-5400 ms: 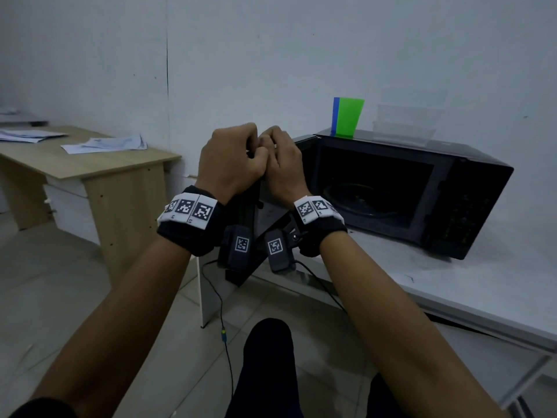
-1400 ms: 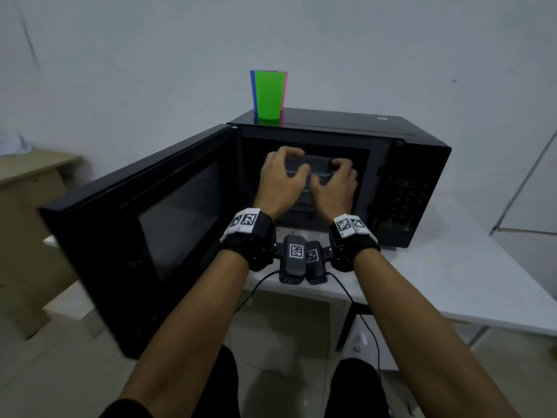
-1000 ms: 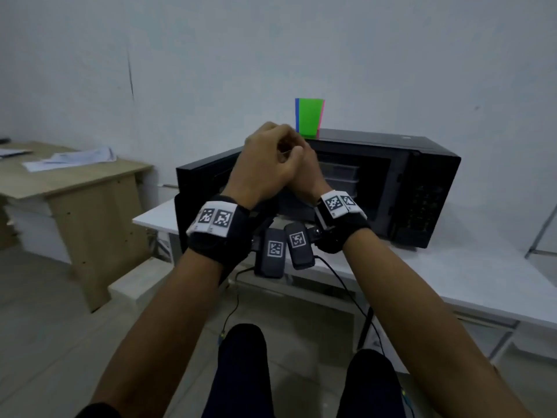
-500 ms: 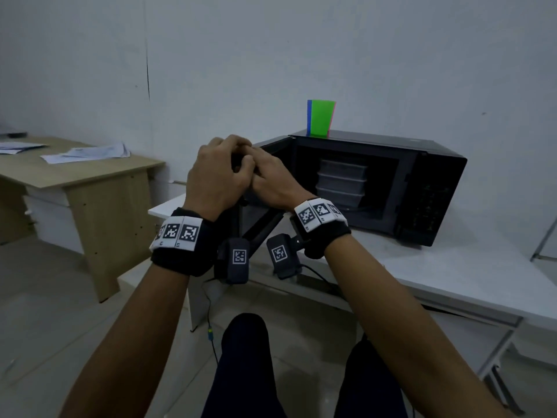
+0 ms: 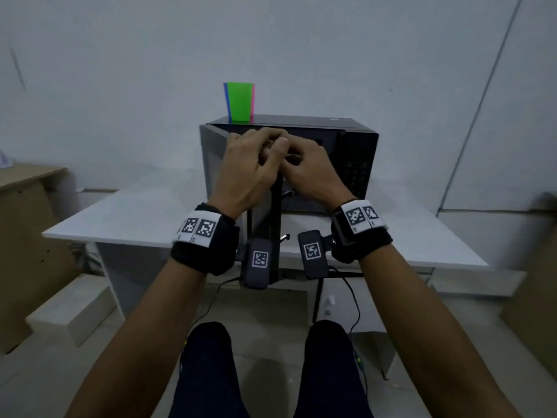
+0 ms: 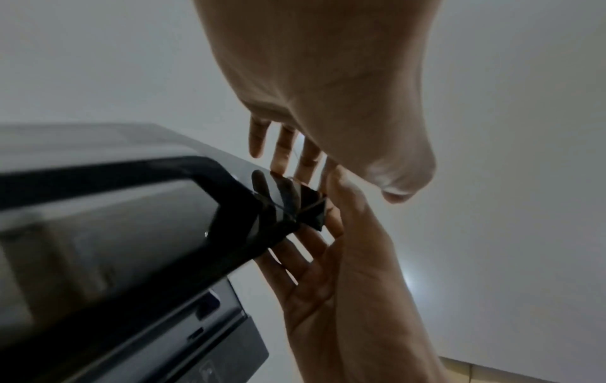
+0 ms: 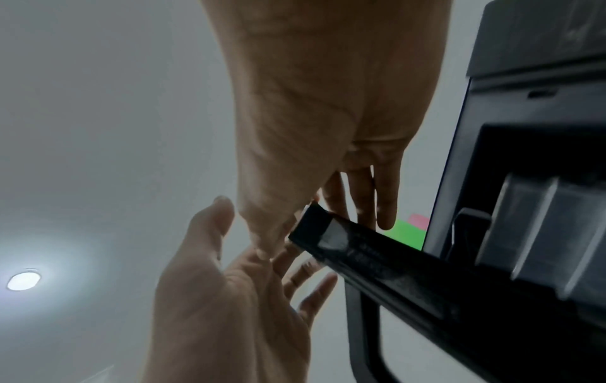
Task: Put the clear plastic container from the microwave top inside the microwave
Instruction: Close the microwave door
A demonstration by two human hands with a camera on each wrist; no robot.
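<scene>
The black microwave point(image 5: 304, 124) stands on a white table, its door point(image 5: 275, 224) swung partway and edge-on to me in the head view. Both hands meet at the door's top free corner. My left hand point(image 5: 251, 159) lies on the door's outer side and my right hand point(image 5: 312, 171) on its inner side. The wrist views show the fingers point(image 6: 285, 147) of both hands fairly straight and touching the corner point(image 7: 315, 228), not wrapped round it. The clear plastic container point(image 7: 537, 233) sits inside the microwave cavity. In the head view it is hidden behind the door and hands.
A stack of green, blue and pink cups point(image 5: 240, 101) stands on the microwave's top at the back left. The white table point(image 5: 135, 218) reaches left and right of the microwave. A wooden desk point(image 5: 27, 179) is at the far left, and cables hang below my wrists.
The door has swung from wide open toward the cavity with both hands on its corner. The container showed inside half a second ago and is now hidden in the head view.
</scene>
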